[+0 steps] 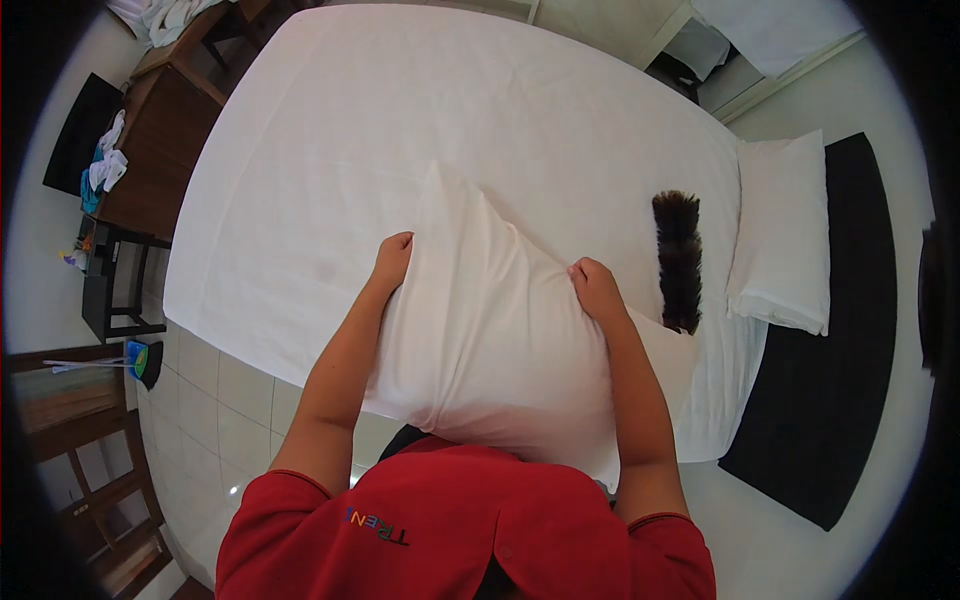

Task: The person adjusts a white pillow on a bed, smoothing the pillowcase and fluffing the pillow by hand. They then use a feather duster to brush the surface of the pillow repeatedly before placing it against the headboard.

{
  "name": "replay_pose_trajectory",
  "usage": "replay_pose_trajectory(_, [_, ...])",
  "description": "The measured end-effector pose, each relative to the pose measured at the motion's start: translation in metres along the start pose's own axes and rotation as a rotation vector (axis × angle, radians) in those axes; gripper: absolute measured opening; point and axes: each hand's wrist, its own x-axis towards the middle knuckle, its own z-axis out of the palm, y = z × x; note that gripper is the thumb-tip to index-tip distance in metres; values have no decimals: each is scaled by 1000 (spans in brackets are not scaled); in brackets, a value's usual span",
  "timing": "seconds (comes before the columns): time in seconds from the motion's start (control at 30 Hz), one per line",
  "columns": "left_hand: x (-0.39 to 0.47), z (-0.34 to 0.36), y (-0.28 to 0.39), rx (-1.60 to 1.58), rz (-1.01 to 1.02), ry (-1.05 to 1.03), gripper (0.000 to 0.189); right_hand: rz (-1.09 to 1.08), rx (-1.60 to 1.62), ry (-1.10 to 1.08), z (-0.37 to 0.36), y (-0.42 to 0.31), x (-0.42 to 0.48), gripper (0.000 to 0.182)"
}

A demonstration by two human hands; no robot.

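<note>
A pillow in a white pillowcase (495, 330) is in front of my torso, its near end against my red shirt. My left hand (394, 259) grips the fabric at the pillow's left side. On the opposite side, my right hand (598, 287) has its fingers closed on the case's right edge. The far corner of the case rises to a loose, creased point over the bed. Beneath lies a mattress with a white sheet (337, 135). Part of another white cloth or pillowcase (664, 349) shows beyond my right forearm.
A dark, fluffy duster (678, 259) lies on the bed at the right. Another white pillow (780, 232) rests by the black headboard (855, 315). Brown wooden furniture (169, 150) stands past the bed's left end. A broom or dustpan (142, 362) is by the wooden door (105, 487).
</note>
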Motion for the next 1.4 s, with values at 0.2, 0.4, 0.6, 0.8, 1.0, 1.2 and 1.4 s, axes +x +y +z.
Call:
replay_pose_trajectory(0.2, [8, -4, -35, -8, 55, 19, 24, 87, 229, -118, -33, 18, -34, 25])
replay_pose_trajectory(0.4, [30, -6, -62, 193, 151, 45, 19, 53, 402, -152, -32, -11, -40, 25])
replay_pose_trajectory(0.6, [-1, -1, -7, 188, 332, 392, 12, 49, 352, -89, -18, 5, -34, 22])
replay_pose_trajectory(0.8, [-74, 43, 130, 573, 690, 218, 23, 113, 474, 59, -3, 13, -45, 22])
replay_pose_trajectory(1.0, [-83, 109, 142, 877, 364, 162, 17, 116, 494, 134, 2, 14, -53, 23])
replay_pose_trajectory(1.2, [-85, 133, 143, 819, 548, 129, 10, -71, 470, 176, -5, 14, -48, 15])
replay_pose_trajectory(1.4, [-92, 145, 139, 703, 591, 145, 9, -513, 371, 65, -21, -48, -11, 24])
